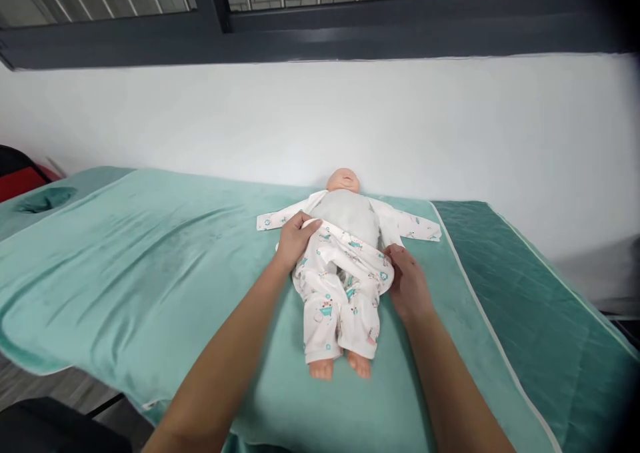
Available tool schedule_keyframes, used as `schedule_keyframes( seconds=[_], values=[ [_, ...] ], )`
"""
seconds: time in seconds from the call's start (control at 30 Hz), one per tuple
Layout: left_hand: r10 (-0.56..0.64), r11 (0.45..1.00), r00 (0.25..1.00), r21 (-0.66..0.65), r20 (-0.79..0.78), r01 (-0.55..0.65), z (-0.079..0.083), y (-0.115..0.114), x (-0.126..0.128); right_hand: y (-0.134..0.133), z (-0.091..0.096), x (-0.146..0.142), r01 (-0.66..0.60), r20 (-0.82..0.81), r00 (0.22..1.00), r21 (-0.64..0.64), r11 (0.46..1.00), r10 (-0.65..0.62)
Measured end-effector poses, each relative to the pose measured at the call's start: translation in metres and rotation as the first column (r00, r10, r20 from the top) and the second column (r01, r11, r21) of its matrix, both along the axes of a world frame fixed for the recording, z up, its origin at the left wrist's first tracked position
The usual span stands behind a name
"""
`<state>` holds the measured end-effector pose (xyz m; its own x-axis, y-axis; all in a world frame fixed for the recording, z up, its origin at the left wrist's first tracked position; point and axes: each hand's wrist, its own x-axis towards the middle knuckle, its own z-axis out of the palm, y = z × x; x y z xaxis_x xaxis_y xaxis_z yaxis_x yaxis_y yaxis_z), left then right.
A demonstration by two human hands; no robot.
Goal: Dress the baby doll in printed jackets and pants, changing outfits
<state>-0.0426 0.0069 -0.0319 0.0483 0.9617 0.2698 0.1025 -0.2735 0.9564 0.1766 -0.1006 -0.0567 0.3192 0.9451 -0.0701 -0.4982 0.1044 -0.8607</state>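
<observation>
A baby doll (344,181) lies on its back on a green-covered bed, its head toward the wall and its bare feet toward me. White printed baby pants (323,320) cover its legs, and a white top with printed sleeves (417,226) is spread out at both sides of its grey torso (347,213). My left hand (296,240) pinches the upper left edge of the printed cloth at the waist. At the other side of the waist, my right hand (407,280) is closed on the cloth's right edge, its fingertips partly hidden.
The green sheet (150,253) is wrinkled at the left, with a face hole (47,200) at the bed's far left. A darker green cover (530,293) lies at the right. Behind stand a white wall (200,120) and a dark window frame (375,36). A black object (60,430) is at lower left.
</observation>
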Motion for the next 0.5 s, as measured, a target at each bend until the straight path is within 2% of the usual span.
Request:
schedule_keyframes(
  seconds=[0.1, 0.23, 0.33, 0.4, 0.5],
  values=[
    [0.029, 0.999, 0.999, -0.02, 0.037, -0.028, -0.011, 0.001, 0.001, 0.002, 0.001, -0.002, -0.015, 0.04, 0.999, 0.029, 0.999, 0.014],
    [-0.079, 0.989, 0.996, -0.122, 0.046, 0.084, -0.014, -0.002, -0.005, 0.007, -0.003, -0.006, -0.039, 0.276, 0.961, 0.079, 0.996, 0.016],
    [-0.167, 0.96, 0.982, -0.215, 0.084, 0.181, -0.011, -0.003, -0.01, 0.011, -0.008, -0.007, 0.008, 0.502, 0.862, 0.124, 0.992, -0.07],
    [-0.193, 0.956, 0.979, -0.214, 0.057, 0.201, -0.009, -0.003, -0.012, 0.013, -0.007, -0.003, 0.036, 0.619, 0.776, 0.144, 0.989, -0.118],
    [-0.2, 0.967, 0.979, -0.168, -0.028, 0.192, -0.006, -0.004, -0.013, 0.017, 0.005, 0.005, -0.014, 0.761, 0.644, 0.111, 0.994, -0.076]
  ],
)
